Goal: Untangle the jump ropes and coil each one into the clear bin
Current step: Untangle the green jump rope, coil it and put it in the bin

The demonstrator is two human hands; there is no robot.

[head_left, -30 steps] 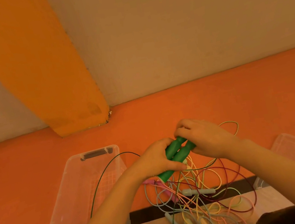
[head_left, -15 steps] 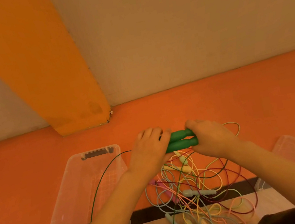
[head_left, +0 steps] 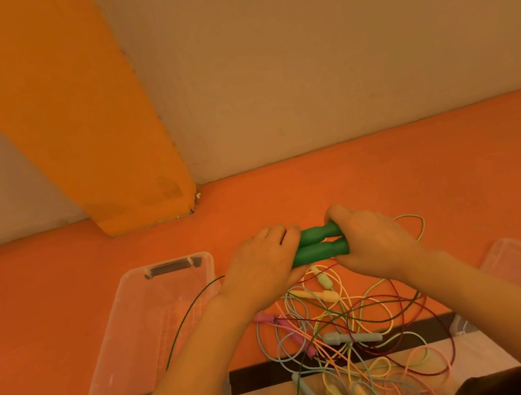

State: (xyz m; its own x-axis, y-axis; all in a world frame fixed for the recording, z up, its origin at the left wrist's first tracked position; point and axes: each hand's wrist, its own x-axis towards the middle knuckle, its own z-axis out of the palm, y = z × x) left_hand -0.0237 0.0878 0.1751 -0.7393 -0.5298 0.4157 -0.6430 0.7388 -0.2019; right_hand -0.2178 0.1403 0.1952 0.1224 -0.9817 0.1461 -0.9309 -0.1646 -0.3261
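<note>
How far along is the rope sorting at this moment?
Done: nothing visibly coiled in the clear bin, though a dark green cord crosses it. In hand: left hand and right hand hold the two green handles side by side. Left: the tangled pile of pastel ropes.

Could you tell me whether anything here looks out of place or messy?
Yes: the pile of pastel jump ropes lies knotted on the orange floor, cords crossing. A dark green cord trails over the clear bin. Both hands, left hand and right hand, grip the green handles.
</note>
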